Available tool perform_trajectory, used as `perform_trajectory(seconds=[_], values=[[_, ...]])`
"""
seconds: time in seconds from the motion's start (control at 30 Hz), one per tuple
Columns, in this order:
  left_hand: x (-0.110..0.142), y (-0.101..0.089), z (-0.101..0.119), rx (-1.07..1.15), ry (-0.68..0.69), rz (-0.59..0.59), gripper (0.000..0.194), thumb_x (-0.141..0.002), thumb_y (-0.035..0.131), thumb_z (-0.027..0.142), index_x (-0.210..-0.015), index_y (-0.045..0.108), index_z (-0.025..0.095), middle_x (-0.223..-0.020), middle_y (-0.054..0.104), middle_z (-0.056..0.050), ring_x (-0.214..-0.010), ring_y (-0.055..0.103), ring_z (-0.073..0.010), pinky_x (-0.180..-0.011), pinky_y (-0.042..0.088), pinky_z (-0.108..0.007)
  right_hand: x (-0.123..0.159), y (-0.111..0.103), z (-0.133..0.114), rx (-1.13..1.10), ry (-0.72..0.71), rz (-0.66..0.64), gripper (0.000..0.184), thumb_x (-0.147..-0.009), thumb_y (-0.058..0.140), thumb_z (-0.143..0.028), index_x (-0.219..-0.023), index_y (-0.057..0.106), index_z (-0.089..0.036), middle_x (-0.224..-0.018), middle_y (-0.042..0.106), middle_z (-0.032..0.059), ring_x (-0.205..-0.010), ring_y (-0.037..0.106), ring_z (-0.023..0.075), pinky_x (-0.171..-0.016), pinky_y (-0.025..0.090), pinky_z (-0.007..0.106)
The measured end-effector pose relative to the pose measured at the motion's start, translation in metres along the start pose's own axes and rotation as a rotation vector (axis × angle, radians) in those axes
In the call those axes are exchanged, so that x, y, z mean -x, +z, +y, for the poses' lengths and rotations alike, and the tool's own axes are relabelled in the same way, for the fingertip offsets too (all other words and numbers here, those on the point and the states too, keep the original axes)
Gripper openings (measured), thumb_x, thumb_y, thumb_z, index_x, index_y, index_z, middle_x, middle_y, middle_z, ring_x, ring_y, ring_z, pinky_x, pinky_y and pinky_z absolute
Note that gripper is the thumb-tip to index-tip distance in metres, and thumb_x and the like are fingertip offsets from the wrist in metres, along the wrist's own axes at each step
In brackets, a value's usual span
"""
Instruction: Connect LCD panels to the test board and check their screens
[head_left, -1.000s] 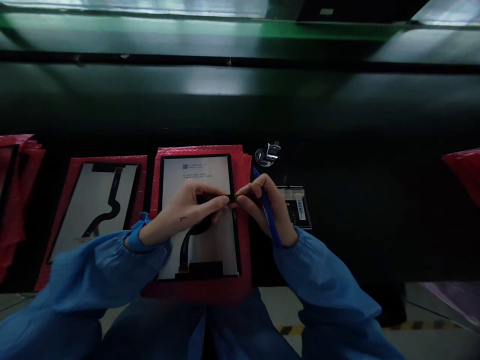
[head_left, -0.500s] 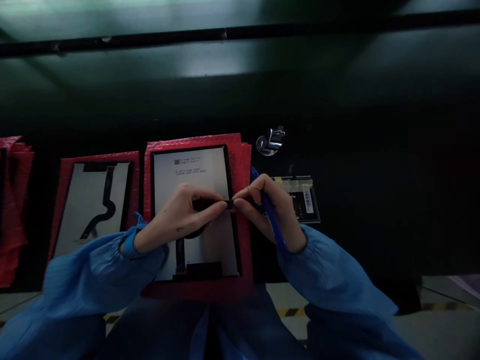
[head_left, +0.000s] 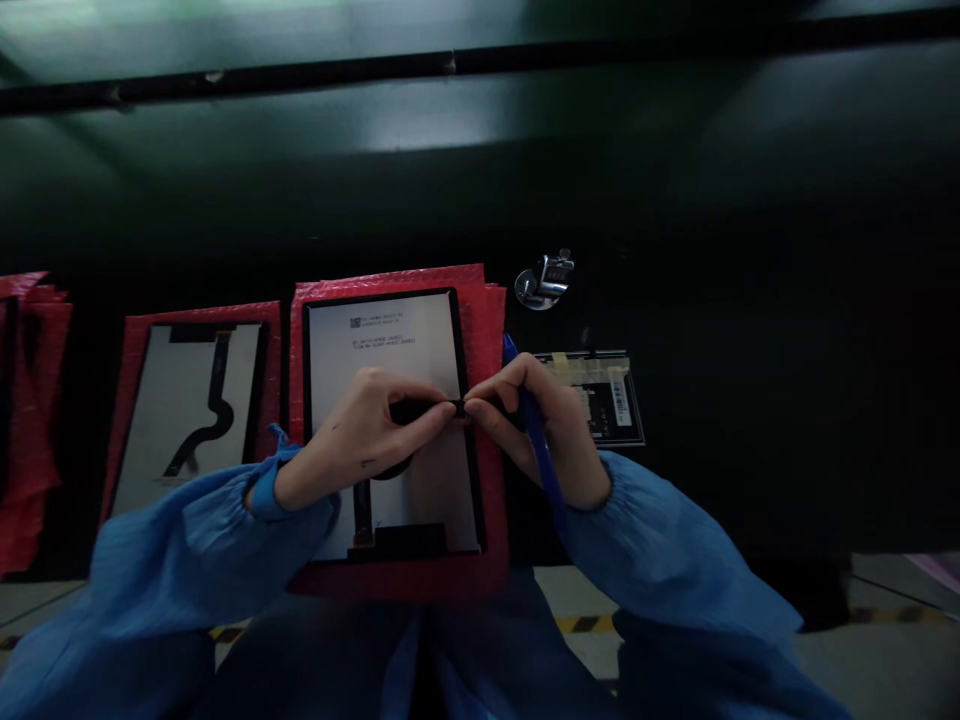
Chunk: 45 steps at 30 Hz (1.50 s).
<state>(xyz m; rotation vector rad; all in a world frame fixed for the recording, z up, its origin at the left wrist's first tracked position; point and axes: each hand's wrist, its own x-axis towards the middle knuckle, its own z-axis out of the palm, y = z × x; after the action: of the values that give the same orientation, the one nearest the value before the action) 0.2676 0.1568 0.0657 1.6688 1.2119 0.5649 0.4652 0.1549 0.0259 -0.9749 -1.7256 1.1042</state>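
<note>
Hardly shifted: left hand (head_left: 375, 418), right hand (head_left: 559, 425) with pen (head_left: 541, 450), grips pinched on, apparently, ribbon (head_left: 460, 408) above red wrap (head_left: 492, 480).

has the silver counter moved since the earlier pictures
No, the silver counter keeps its place beyond the circuit board; only the camera view has shifted.

Your sleeves (head_left: 690, 560) look like soft blue cloth, matt and gathered at the cuffs. Toward twelve o'clock, slightly right, the counter (head_left: 544, 280) has a glossy, metallic silver finish. The pen (head_left: 541, 455) at your right hand (head_left: 559, 430) looks like smooth blue plastic. At nine o'clock, the red wrapping (head_left: 45, 400) looks like thin plastic, crinkled and shiny, while the nearest panel (head_left: 390, 350) has a smooth, pale back with a soft sheen.
</note>
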Motion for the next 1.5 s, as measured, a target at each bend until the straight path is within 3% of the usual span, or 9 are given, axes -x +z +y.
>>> perform_trajectory(seconds=[0.53, 0.67, 0.77, 0.87, 1.0, 1.07, 1.2, 1.37, 1.5], values=[[-0.001, -0.002, -0.004, 0.047, 0.004, -0.177, 0.023, -0.094, 0.058, 0.024, -0.081, 0.073, 0.011, -0.060, 0.063, 0.001, -0.055, 0.055, -0.0086, -0.052, 0.043, -0.019, -0.002, -0.003, 0.001, -0.062, -0.043, -0.190, 0.026, -0.095, 0.058, -0.017, -0.080, 0.037, -0.024, -0.078, 0.060, -0.0015, -0.065, 0.057, 0.0107, -0.059, 0.046, 0.023], [-0.003, -0.001, -0.005, 0.054, 0.015, -0.216, 0.027, -0.095, 0.056, 0.029, -0.083, 0.073, 0.012, -0.061, 0.064, 0.000, -0.055, 0.055, -0.0093, -0.053, 0.043, -0.020, -0.003, 0.000, 0.003, -0.056, -0.065, -0.126, 0.032, -0.089, 0.056, -0.012, -0.075, 0.031, -0.025, -0.076, 0.059, -0.0019, -0.064, 0.055, 0.0115, -0.061, 0.045, 0.025], [0.004, -0.010, -0.001, -0.083, 0.034, -0.122, 0.027, -0.094, 0.058, 0.035, -0.095, 0.076, 0.015, -0.070, 0.068, -0.001, -0.057, 0.055, -0.0098, -0.054, 0.041, -0.021, -0.003, -0.002, 0.003, -0.035, -0.081, -0.066, 0.028, -0.090, 0.063, -0.017, -0.078, 0.039, -0.025, -0.080, 0.066, -0.0015, -0.066, 0.060, 0.0124, -0.062, 0.048, 0.026], [0.033, -0.031, 0.002, -0.297, -0.008, 0.145, 0.032, -0.095, 0.056, 0.042, -0.112, 0.072, 0.020, -0.081, 0.071, -0.001, -0.057, 0.052, -0.0095, -0.054, 0.039, -0.022, 0.001, -0.008, -0.004, -0.016, -0.157, 0.127, 0.012, -0.095, 0.064, -0.030, -0.096, 0.053, -0.025, -0.101, 0.074, 0.0029, -0.085, 0.069, 0.0172, -0.072, 0.054, 0.031], [0.094, -0.052, -0.008, -0.405, -0.225, 0.290, 0.035, -0.097, 0.050, 0.048, -0.094, 0.070, 0.019, -0.071, 0.066, 0.000, -0.055, 0.052, -0.0110, -0.053, 0.037, -0.023, 0.024, -0.006, -0.022, 0.092, -0.217, 0.455, 0.015, -0.102, 0.050, -0.024, -0.104, 0.064, -0.030, -0.090, 0.075, -0.0005, -0.071, 0.068, 0.0168, -0.067, 0.055, 0.033], [0.118, -0.051, -0.019, -0.424, -0.322, 0.211, 0.039, -0.097, 0.050, 0.050, -0.086, 0.068, 0.018, -0.063, 0.062, 0.001, -0.052, 0.050, -0.0116, -0.051, 0.035, -0.024, 0.040, 0.002, -0.029, 0.216, -0.222, 0.278, 0.022, -0.099, 0.053, -0.014, -0.107, 0.066, -0.029, -0.092, 0.076, -0.0008, -0.074, 0.071, 0.0167, -0.070, 0.058, 0.033], [0.139, -0.038, -0.040, -0.302, -0.401, 0.067, 0.040, -0.095, 0.051, 0.050, -0.083, 0.068, 0.017, -0.067, 0.065, 0.000, -0.057, 0.055, -0.0135, -0.053, 0.038, -0.024, 0.064, 0.031, -0.032, 0.496, -0.340, -0.168, 0.032, -0.095, 0.063, -0.018, -0.127, 0.061, -0.020, -0.130, 0.070, 0.0097, -0.122, 0.066, 0.0270, -0.101, 0.058, 0.043], [0.135, -0.029, -0.039, -0.028, -0.341, -0.024, 0.036, -0.092, 0.057, 0.048, -0.078, 0.068, 0.017, -0.073, 0.068, -0.002, -0.068, 0.061, -0.0154, -0.061, 0.044, -0.023, 0.072, 0.066, -0.028, 0.681, -0.396, -0.275, 0.059, -0.097, 0.060, -0.040, -0.144, 0.049, -0.006, -0.149, 0.054, 0.0186, -0.144, 0.044, 0.0361, -0.117, 0.043, 0.057], [0.135, -0.029, -0.041, -0.149, -0.303, 0.099, 0.031, -0.093, 0.056, 0.047, -0.091, 0.066, 0.017, -0.083, 0.071, -0.004, -0.076, 0.065, -0.0181, -0.065, 0.045, -0.026, 0.074, 0.079, -0.028, 0.757, -0.407, -0.255, 0.061, -0.099, 0.056, -0.037, -0.149, 0.045, -0.006, -0.152, 0.048, 0.0195, -0.146, 0.040, 0.0364, -0.118, 0.040, 0.058]])
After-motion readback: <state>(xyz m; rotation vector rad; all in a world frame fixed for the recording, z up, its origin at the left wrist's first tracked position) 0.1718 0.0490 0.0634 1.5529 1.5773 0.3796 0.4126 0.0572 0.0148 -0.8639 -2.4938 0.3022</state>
